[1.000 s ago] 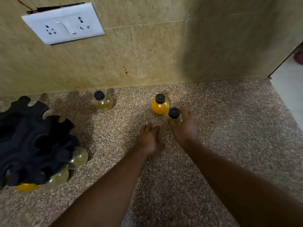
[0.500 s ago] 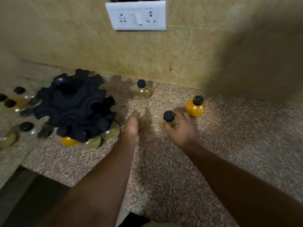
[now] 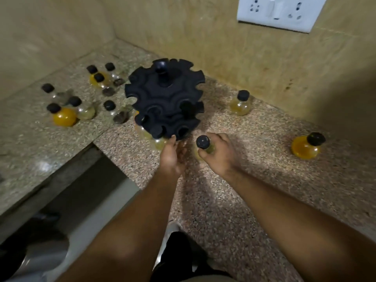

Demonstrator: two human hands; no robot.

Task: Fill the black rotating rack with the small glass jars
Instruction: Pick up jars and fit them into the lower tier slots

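The black rotating rack [image 3: 162, 98] stands on the speckled granite counter [image 3: 254, 180], with several jars hanging in its lower front slots. My right hand [image 3: 220, 157] grips a small glass jar [image 3: 203, 144] with a black cap and pale yellow contents, just right of the rack's base. My left hand [image 3: 173, 155] reaches to the rack's lower front edge, its fingertips touching the rim. A pale jar [image 3: 241, 103] stands right of the rack. An orange jar [image 3: 307, 147] stands farther right.
Several loose jars, among them an orange one [image 3: 64, 117], stand on the counter left of the rack. A tiled wall with a white socket plate [image 3: 278, 13] runs behind. The counter's front edge drops off at the lower left, toward the floor.
My view swung left, bringing the rack to centre. My right hand carried the jar from beside the orange jar toward the rack. My left hand moved up to the rack's lower edge.
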